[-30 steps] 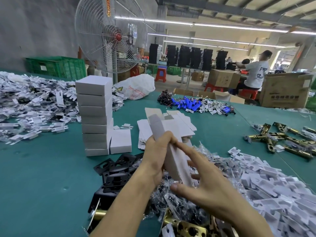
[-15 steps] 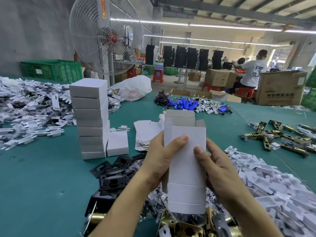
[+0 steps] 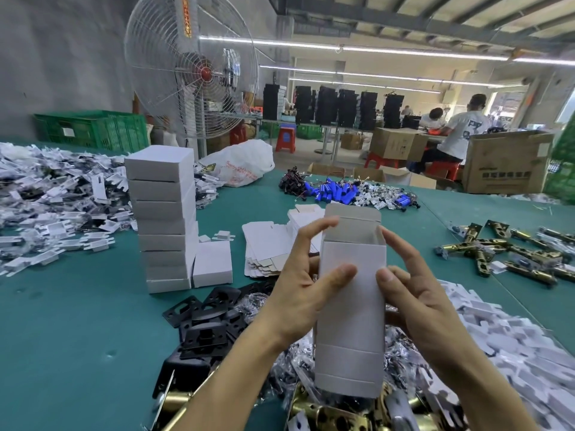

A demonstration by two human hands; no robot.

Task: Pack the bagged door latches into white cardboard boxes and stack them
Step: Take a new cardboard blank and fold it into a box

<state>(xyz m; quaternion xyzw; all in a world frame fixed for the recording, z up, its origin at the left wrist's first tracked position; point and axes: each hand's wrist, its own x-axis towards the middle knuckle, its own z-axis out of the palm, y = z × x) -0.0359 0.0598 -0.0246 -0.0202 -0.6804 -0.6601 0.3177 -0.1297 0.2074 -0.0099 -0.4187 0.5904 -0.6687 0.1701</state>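
I hold a white cardboard box (image 3: 350, 318) upright in front of me, its top flap raised and its mouth showing hollow. My left hand (image 3: 306, 287) grips its left side with the thumb on the front face. My right hand (image 3: 417, 293) grips the right side the same way. Beneath the box lies a heap of bagged door latches (image 3: 339, 409), brass parts in clear plastic. A tall stack of closed white boxes (image 3: 163, 222) stands on the green table (image 3: 62, 337) to the left, with one more box (image 3: 212, 264) leaning beside it. Flat box blanks (image 3: 267, 247) lie behind my hands.
Black plates (image 3: 205, 318) lie left of my arms. White cardboard inserts are heaped at far left (image 3: 46, 206) and at right (image 3: 513, 337). Brass latches (image 3: 510, 253) and blue parts (image 3: 336, 191) lie farther back. A standing fan (image 3: 189, 73), a white bag (image 3: 241, 163) and seated people (image 3: 457, 132) are beyond.
The flat blank held edge-on a second ago has been turned face-on and squared open into a box tube. Its top flap now stands up and the mouth is open.
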